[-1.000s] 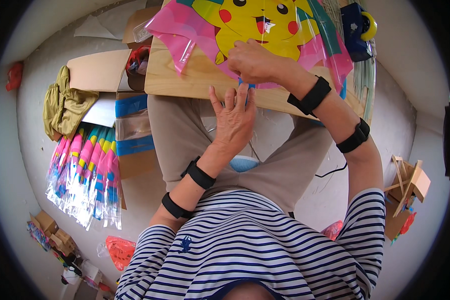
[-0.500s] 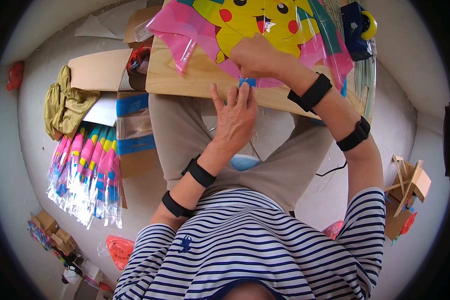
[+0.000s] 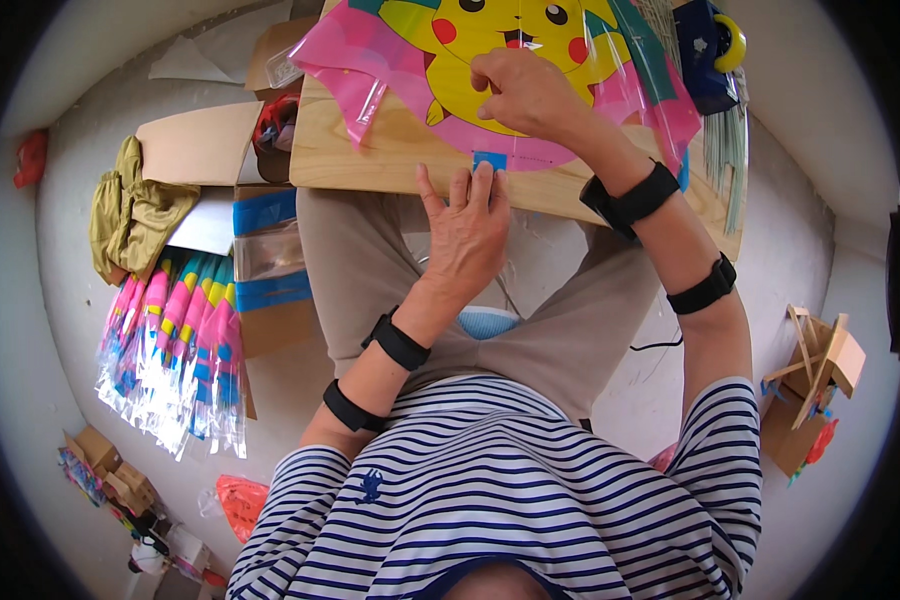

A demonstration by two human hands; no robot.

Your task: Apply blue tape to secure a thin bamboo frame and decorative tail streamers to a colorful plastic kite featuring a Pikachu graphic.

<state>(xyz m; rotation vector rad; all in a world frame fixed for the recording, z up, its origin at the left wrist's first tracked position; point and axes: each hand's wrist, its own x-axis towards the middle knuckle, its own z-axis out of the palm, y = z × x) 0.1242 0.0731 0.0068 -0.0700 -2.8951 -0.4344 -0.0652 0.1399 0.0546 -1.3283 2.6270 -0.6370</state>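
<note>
A thin pink plastic sheet [image 3: 340, 50], printed with a large yellow cartoon figure and green side parts, lies over a wooden board [image 3: 390, 165]. At the sheet's near edge sits a small blue piece of tape [image 3: 489, 159]. My left hand [image 3: 464, 235] rests palm down with its fingers stretched, the fingertips at the tape and the board's near edge. Over the yellow figure, my right hand [image 3: 532, 92] is curled, with the index finger bent to the left. Whatever lies inside its fingers, if anything, is hidden.
A dark blue tape dispenser with a yellow roll [image 3: 730, 42] stands at the far right, by thin pale sticks [image 3: 725, 165]. On the left are an open cardboard box [image 3: 195, 140], an olive cloth [image 3: 140, 215] and clear-wrapped, colourful folded packs [image 3: 175, 340]. Wooden pieces [image 3: 820, 365] lie right.
My right hand has lifted from beside the tape and moved up and slightly right over the figure, uncovering the sheet's near edge. My left hand stays almost in place.
</note>
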